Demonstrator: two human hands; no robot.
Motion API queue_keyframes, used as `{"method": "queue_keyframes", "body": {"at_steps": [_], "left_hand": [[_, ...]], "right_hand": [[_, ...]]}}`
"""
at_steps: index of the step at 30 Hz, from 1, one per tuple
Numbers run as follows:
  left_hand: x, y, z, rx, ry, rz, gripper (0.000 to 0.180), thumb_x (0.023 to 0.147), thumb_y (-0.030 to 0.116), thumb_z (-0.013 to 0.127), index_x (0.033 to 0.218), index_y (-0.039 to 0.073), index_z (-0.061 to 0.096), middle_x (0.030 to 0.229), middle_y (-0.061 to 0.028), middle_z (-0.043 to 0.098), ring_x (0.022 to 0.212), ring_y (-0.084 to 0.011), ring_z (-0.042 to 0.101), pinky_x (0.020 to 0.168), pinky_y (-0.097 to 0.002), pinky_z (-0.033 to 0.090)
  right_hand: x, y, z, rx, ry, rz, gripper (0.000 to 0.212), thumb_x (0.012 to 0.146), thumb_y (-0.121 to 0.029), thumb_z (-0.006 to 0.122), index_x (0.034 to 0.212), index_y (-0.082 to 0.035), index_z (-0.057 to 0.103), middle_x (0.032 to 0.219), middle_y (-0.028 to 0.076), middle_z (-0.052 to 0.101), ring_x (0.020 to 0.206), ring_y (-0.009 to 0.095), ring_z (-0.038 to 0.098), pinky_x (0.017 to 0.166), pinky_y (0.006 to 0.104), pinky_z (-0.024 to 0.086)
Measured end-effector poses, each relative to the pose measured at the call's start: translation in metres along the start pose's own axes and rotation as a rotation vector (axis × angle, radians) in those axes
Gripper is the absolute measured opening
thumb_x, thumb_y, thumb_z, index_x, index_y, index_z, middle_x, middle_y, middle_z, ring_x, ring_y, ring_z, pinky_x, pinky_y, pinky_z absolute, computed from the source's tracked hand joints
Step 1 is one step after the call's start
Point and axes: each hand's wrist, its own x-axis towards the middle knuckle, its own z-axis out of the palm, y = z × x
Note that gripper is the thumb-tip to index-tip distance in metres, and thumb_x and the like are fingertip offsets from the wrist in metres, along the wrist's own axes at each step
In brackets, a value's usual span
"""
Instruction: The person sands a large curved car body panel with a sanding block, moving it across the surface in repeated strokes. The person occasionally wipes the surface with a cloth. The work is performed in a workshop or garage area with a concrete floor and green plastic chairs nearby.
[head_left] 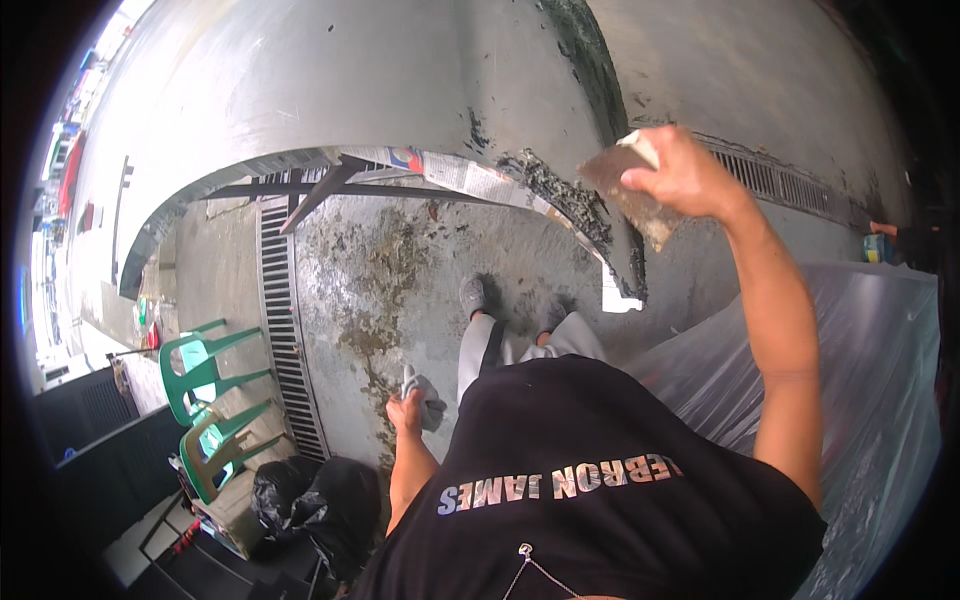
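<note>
Panel edge [250, 156]: arching over open floor [340, 330]
Right hand [685, 170]: gripping flat scraper [618, 190]
Left hand [404, 412]: clutching grey cloth [431, 408]

This looks like a workshop or work yard, with a stained concrete floor [345, 300], metal drain grates [281, 315], a large grey curved panel [320, 90] edged with newspaper [470, 178] and dark paste [562, 190], plastic sheeting [860, 400] and bulging black bags [340, 505].
</note>
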Motion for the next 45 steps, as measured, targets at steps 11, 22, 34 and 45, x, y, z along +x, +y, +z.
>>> {"method": "queue_keyframes", "body": {"at_steps": [11, 22, 34, 45], "left_hand": [[-0.141, -0.014, 0.028, -0.082, 0.169, -0.254, 0.074, 0.062, 0.027, 0.086, 0.123, -0.011, 0.066, 0.112, -0.0247, 0.073, 0.103, -0.0316, 0.072, 0.091, -0.0413, 0.056], [-0.094, -0.031, 0.019, -0.094, 0.173, -0.137, 0.074, 0.064, 0.034, 0.086, 0.122, -0.009, 0.067, 0.11, -0.0262, 0.074, 0.1, -0.0353, 0.073, 0.089, -0.0425, 0.057], [-0.081, -0.036, 0.015, -0.053, 0.162, -0.117, 0.071, 0.064, 0.031, 0.085, 0.12, -0.008, 0.068, 0.108, -0.0271, 0.074, 0.1, -0.0357, 0.073, 0.09, -0.0435, 0.056], [-0.093, -0.018, -0.002, -0.048, 0.176, -0.196, 0.067, 0.065, 0.029, 0.085, 0.118, -0.008, 0.068, 0.108, -0.0276, 0.074, 0.1, -0.0364, 0.073, 0.09, -0.0442, 0.056]], "right_hand": [[0.014, 0.004, 0.01, 0.086, -0.053, -0.202, 0.02, 0.086, -0.013, 0.073, 0.1, 0.001, 0.072, 0.086, 0.014, 0.077, 0.076, 0.023, 0.075, 0.074, 0.0383, 0.058], [0.024, -0.002, 0.0, 0.136, -0.061, -0.155, 0.027, 0.086, -0.017, 0.076, 0.105, 0.002, 0.072, 0.091, 0.014, 0.078, 0.08, 0.024, 0.075, 0.079, 0.0386, 0.059], [0.053, -0.048, 0.039, -0.178, 0.033, -0.169, 0.022, 0.088, -0.01, 0.073, 0.105, 0.004, 0.07, 0.091, 0.014, 0.077, 0.078, 0.02, 0.073, 0.074, 0.0366, 0.057], [0.088, -0.057, 0.02, 0.037, -0.101, -0.226, 0.024, 0.086, -0.014, 0.075, 0.102, 0.003, 0.07, 0.089, 0.007, 0.076, 0.078, 0.014, 0.069, 0.073, 0.0334, 0.056]]}}
